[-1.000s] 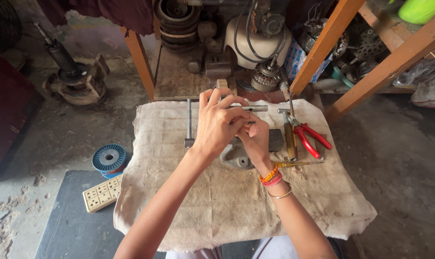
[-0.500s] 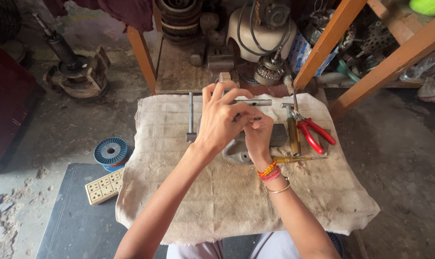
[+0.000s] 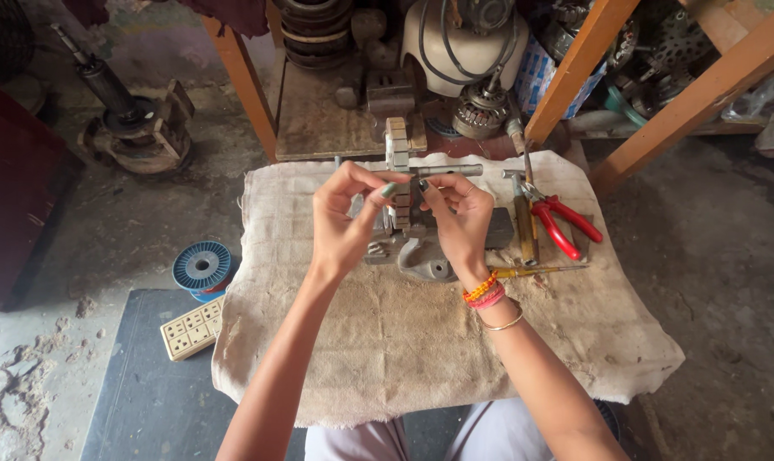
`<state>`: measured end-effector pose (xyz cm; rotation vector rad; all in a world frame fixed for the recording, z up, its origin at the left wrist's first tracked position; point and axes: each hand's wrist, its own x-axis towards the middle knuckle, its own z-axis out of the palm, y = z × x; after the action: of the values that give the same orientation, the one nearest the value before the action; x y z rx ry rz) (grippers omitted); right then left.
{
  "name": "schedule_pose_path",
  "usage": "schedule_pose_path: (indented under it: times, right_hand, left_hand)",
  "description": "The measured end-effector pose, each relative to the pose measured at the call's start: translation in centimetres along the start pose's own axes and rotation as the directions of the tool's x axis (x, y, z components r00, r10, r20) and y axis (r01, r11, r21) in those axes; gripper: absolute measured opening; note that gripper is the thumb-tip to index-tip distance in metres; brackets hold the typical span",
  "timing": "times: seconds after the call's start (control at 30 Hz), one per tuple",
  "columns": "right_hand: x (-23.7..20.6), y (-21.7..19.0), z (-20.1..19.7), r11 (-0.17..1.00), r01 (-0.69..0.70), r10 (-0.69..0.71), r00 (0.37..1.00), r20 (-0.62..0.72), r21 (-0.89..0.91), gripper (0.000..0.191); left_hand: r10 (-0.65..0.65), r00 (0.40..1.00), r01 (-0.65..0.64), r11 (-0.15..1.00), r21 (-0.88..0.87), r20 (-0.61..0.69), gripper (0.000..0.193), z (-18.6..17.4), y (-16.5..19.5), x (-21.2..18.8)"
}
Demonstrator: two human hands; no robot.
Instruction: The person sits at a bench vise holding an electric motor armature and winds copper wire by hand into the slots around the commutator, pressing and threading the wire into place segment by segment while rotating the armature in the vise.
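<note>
At frame centre, both hands, left hand (image 3: 340, 224) and right hand (image 3: 459, 220), pinched a grey metal winding jig (image 3: 408, 235), seemingly heavy, rigid, best gripped by its base.

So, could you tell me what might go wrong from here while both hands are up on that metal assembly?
The left hand and right hand pinch something small at the grey metal assembly; if it slipped it could be hard to find in the cloth's folds. The red-handled pliers and screwdriver lie close to the right wrist and could get knocked. The cloth overhangs its support, so a tug might shift everything.
</note>
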<state>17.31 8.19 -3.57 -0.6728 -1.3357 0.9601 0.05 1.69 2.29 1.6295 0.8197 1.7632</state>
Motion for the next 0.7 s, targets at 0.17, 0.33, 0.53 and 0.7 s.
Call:
schedule_pose_path:
  times: [0.17,0.33,0.53,0.7]
  right_hand:
    - [0.3,-0.1,-0.2,0.999,0.013,-0.012,1.000,0.028,-0.039,0.009]
    - [0.6,-0.6,-0.1,1.000,0.025,-0.024,0.998,0.054,-0.019,0.009]
    - [0.9,-1.2,-0.1,0.994,0.065,-0.057,0.994,0.093,-0.085,0.008]
    - [1.2,-1.0,-0.2,0.994,0.037,-0.024,0.991,0.130,-0.103,0.009]
  left_hand:
    - [-0.116,0.993,0.105,0.956,-0.273,-0.024,0.013,-0.5,-2.2,-0.3]
    - [-0.121,0.991,0.097,0.940,-0.327,-0.053,0.011,-0.5,-2.6,-0.8]
    - [-0.112,0.988,0.069,0.934,-0.350,-0.105,0.006,-0.8,-2.5,-1.1]
    - [-0.163,0.974,0.086,0.909,-0.408,-0.158,0.009,-0.6,-3.1,-1.7]
